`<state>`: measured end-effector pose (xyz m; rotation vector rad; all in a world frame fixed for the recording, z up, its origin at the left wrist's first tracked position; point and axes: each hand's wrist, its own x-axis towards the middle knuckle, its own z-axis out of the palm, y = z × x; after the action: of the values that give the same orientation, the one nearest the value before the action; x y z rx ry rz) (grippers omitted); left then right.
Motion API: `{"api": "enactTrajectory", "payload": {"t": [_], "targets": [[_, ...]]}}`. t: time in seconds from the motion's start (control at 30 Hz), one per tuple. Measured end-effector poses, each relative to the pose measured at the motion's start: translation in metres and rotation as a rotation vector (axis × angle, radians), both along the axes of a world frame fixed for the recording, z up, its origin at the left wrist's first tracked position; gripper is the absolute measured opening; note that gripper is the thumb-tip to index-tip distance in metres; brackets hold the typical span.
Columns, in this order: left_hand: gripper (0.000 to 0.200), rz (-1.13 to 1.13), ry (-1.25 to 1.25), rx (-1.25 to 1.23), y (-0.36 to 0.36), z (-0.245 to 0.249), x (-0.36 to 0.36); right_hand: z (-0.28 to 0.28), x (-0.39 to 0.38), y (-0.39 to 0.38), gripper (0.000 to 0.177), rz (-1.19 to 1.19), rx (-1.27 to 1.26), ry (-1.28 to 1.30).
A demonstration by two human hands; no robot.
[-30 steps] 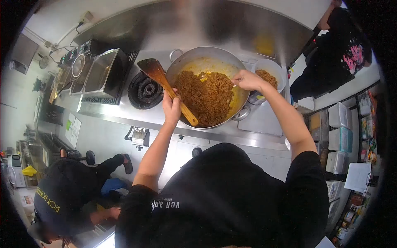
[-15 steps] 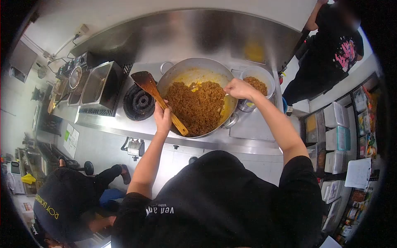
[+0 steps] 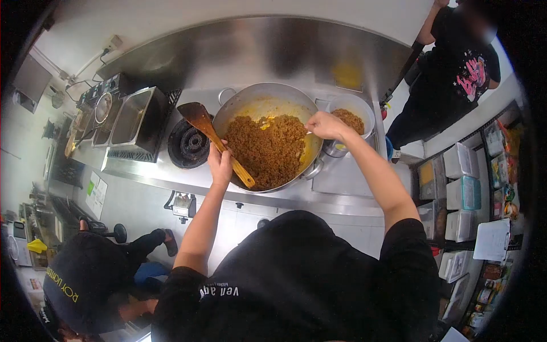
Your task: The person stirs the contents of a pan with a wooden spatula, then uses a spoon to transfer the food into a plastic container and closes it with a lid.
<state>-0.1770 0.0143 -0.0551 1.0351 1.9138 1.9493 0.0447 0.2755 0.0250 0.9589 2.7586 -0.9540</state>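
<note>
A large metal pot (image 3: 236,98) full of brown minced food (image 3: 265,151) sits on the counter in front of me. My left hand (image 3: 220,164) is closed round the handle of a wooden spatula (image 3: 212,134), at the pot's left rim. The spatula's dark, broad blade points up and left, outside the pot, and its handle end reaches over the food. At the right side of the pot, my right hand (image 3: 326,125) is closed in a pinch. A small pale bit shows at its fingertips, too small to name. Beyond that hand stands a white container (image 3: 366,109) with similar brown food.
Left of the pot is a black burner (image 3: 189,143), then a steel fryer basin (image 3: 130,122). One person (image 3: 94,279) is low at the left; another (image 3: 456,68) stands at the upper right. Shelves with storage bins (image 3: 462,194) line the right side.
The whole view has shifted slightly. Both hands keep about the same places at the pot, with the left still on the spatula.
</note>
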Motion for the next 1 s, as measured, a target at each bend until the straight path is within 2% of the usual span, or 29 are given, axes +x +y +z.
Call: {"api": "enactTrajectory", "payload": {"t": [0.1,0.23,0.43,0.5,0.53,0.63,0.67,0.73,0.8,0.83,0.9,1.0], "targets": [[0.023,0.028,-0.003,-0.022,0.000,-0.004,-0.002,-0.007,0.000,0.001,0.024,0.007,-0.038,-0.001],[0.023,0.028,-0.026,0.006,-0.001,0.003,0.002,0.028,0.011,-0.003,0.025,0.005,-0.022,-0.043],[0.023,-0.001,-0.063,0.014,-0.001,0.001,0.001,0.061,0.059,0.042,0.027,0.043,0.069,0.095],[0.024,-0.001,-0.038,0.000,-0.001,-0.001,0.000,0.083,0.083,0.048,0.028,-0.136,0.043,0.082],[0.024,-0.005,-0.039,0.020,-0.001,-0.003,-0.001,0.082,0.095,0.056,0.028,-0.141,0.047,0.078],[0.026,-0.029,-0.066,0.067,0.000,-0.004,0.000,0.072,0.117,0.064,0.025,-0.310,0.358,0.025],[0.026,-0.034,-0.069,0.067,0.000,-0.003,0.001,0.061,0.120,0.062,0.025,-0.315,0.359,0.021],[0.024,-0.010,-0.093,0.082,0.001,0.000,0.003,0.022,0.120,0.057,0.026,-0.326,0.579,-0.178],[0.025,-0.032,-0.073,0.001,-0.002,0.007,0.006,-0.016,0.122,0.050,0.032,-0.245,0.716,-0.163],[0.025,-0.029,-0.085,0.024,-0.001,0.008,0.006,-0.016,0.121,0.042,0.034,-0.266,0.751,-0.064],[0.024,-0.031,-0.139,0.063,0.000,0.006,0.006,-0.003,0.127,0.039,0.035,-0.300,0.741,-0.052],[0.024,-0.040,-0.129,0.033,-0.001,0.012,0.008,0.044,0.141,0.026,0.036,-0.337,0.698,-0.091]]}}
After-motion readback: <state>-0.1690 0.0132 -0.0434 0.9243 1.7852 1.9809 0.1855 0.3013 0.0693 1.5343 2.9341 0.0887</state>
